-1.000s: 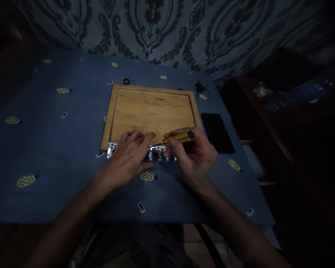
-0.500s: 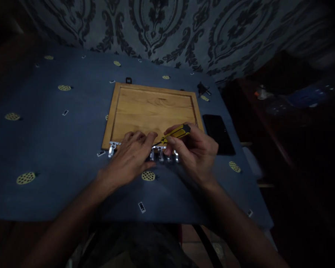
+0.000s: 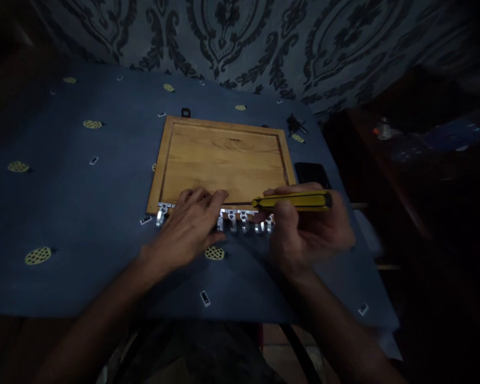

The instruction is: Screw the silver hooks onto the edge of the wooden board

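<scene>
A yellow and black screwdriver (image 3: 292,201) is gripped in my right hand (image 3: 312,229), its handle nearly level and its thin dark shaft pointing left over the board's front edge. My left hand (image 3: 188,226) lies across the metal hook rail (image 3: 238,213) and the edge of the wooden board (image 3: 224,160), fingers spread on the wood and thumb below the rail. Several shiny hooks hang forward from the rail, some hidden beneath my left hand. Whether the screwdriver's tip touches anything I cannot tell.
The table has a blue cloth (image 3: 84,213) with pineapple prints. A black phone (image 3: 312,173) lies right of the board, partly behind my right hand. Keys (image 3: 295,124) and a small black square piece (image 3: 185,113) lie farther back, before a patterned wall covering (image 3: 224,32).
My right hand has moved right and turned, carrying the screwdriver away from my left hand and bringing its handle level. More of the rail's hooks show. My left hand stays in place.
</scene>
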### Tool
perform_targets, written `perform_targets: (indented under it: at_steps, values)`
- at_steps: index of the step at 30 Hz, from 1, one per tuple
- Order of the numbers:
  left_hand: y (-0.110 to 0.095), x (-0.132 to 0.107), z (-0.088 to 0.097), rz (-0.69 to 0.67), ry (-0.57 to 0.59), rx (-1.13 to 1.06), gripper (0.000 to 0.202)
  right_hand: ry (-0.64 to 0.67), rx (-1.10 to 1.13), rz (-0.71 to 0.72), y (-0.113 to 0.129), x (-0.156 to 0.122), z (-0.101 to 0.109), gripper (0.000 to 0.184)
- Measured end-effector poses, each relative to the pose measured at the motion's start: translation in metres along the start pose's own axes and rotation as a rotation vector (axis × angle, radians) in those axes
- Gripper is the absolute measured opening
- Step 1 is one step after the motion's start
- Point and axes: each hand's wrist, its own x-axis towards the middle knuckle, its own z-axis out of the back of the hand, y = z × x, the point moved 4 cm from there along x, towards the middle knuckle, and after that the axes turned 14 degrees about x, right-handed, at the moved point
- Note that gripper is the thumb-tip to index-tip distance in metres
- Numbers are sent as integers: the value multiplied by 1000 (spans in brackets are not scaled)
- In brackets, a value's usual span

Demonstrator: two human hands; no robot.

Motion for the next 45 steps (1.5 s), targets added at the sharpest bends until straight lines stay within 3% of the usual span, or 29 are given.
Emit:
perform_targets:
  at_steps: [12,26,31,38,45]
  values:
    - [1,1,5,-8,21,25,60,82,-25,-133,-5,-3,5,4]
    - [0,0,2,-3,0,35,57,156,-134,-102,-11,-7,4,8]
    - [1,1,-2,2,5,46,56,249,-175,1,-3,-2,-4,8]
    - [2,-1,-2,8,-20,26,52,250,-331,177,15,3,-15,19]
    - [3,-1,-3,10,-7,32,52,176,-196,33,3,3,-11,17]
